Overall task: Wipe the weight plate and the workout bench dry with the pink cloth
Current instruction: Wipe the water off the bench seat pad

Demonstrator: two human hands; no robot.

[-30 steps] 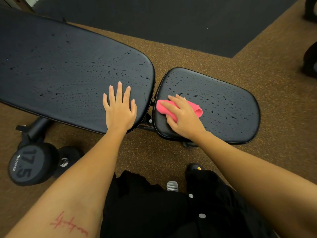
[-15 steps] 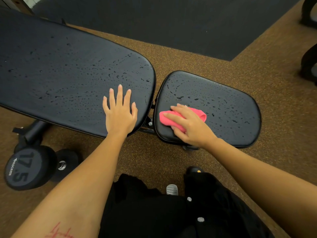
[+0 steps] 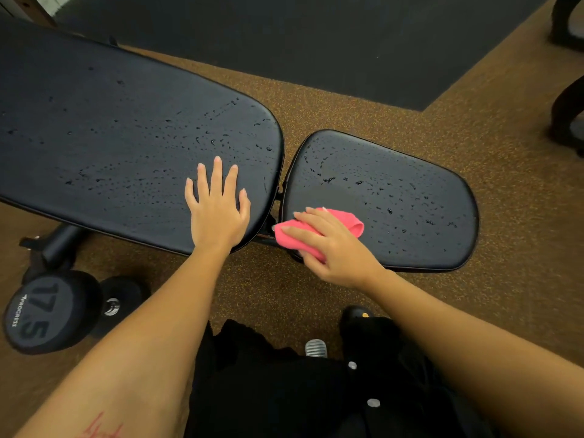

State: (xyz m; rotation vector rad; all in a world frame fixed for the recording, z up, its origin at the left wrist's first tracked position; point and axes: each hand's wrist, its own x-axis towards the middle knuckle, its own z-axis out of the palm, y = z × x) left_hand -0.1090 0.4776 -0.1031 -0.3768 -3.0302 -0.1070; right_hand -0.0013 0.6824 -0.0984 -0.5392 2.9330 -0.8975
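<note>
The black workout bench has a long back pad [image 3: 110,137] on the left and a smaller seat pad [image 3: 404,197] on the right, both speckled with water drops. My right hand [image 3: 335,251] presses the folded pink cloth [image 3: 344,221] onto the seat pad's near-left corner; the strip of pad just behind the cloth looks free of drops. My left hand [image 3: 216,207] lies flat, fingers spread, on the back pad's near-right end. No weight plate is in view.
A black 17.5 dumbbell [image 3: 53,312] lies on the brown speckled floor at the lower left, beside the bench's frame foot [image 3: 57,241]. A dark mat [image 3: 316,36] covers the floor beyond the bench. Dark equipment [image 3: 568,118] stands at the right edge.
My right hand has dragged the pink cloth toward me across the left part of the seat pad, down to its near-left corner. My left hand has stayed flat on the back pad.
</note>
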